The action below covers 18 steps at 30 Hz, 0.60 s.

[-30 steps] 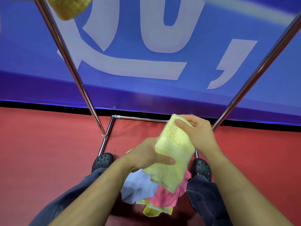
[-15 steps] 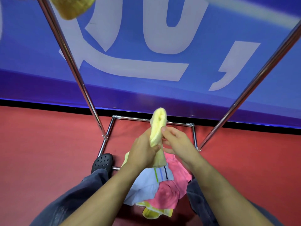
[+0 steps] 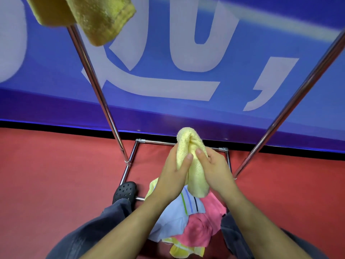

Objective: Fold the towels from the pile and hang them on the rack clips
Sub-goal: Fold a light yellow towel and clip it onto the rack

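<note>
A pale yellow towel [image 3: 194, 161], folded into a narrow upright bundle, is held between both hands above the floor. My left hand [image 3: 172, 174] grips its left side with the thumb across the front. My right hand [image 3: 214, 169] grips the right side, fingertips pressing into the fold. Below them lies the pile of towels [image 3: 188, 219]: a light blue striped one, a pink one and a yellow one. Two mustard-yellow towels [image 3: 99, 17] hang at the top left of the metal rack [image 3: 100, 98].
The rack's chrome uprights slant at left and right [image 3: 291, 109], with its base frame [image 3: 134, 154] on the red floor. A blue banner with white lettering stands behind. My black shoe [image 3: 125, 190] and dark trouser legs flank the pile.
The towel went from a broad folded pad to a narrow upright bundle; my right hand moved from its top down to its right side. The view tilted, showing more of the hanging towels.
</note>
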Each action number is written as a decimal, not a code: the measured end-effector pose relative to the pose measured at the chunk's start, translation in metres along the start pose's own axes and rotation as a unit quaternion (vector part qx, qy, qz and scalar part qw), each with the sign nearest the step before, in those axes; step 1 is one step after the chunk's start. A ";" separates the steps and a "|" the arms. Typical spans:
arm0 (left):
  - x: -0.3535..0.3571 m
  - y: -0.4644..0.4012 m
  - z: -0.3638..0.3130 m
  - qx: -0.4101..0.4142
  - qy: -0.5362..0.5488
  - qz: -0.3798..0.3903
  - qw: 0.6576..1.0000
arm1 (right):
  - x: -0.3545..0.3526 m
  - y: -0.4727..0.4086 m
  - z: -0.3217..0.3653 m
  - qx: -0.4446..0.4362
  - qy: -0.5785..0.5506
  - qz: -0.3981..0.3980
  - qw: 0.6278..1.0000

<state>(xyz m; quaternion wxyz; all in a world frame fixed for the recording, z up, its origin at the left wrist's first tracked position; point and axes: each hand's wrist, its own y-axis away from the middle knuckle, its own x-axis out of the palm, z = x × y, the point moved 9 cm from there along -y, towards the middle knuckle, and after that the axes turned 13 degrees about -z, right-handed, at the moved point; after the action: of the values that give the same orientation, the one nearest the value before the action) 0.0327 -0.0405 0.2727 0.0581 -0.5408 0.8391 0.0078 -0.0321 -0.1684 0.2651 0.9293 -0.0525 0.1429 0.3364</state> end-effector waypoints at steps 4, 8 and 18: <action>-0.017 0.003 -0.022 0.066 -0.093 -0.064 0.991 | 0.000 0.012 0.029 -0.023 -0.007 -0.004 1.000; -0.039 0.006 -0.061 0.091 -0.122 -0.120 0.981 | -0.006 0.023 0.071 -0.037 -0.032 -0.036 0.998; -0.092 0.017 -0.227 0.168 -0.112 -0.266 0.943 | -0.045 0.054 0.257 -0.207 -0.037 -0.168 0.963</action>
<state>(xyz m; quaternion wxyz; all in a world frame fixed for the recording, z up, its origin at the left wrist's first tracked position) 0.0348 0.0324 0.5070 0.2415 -0.7224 0.6418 -0.0884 -0.0404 -0.1049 0.5237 0.9460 -0.2544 0.0249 0.1995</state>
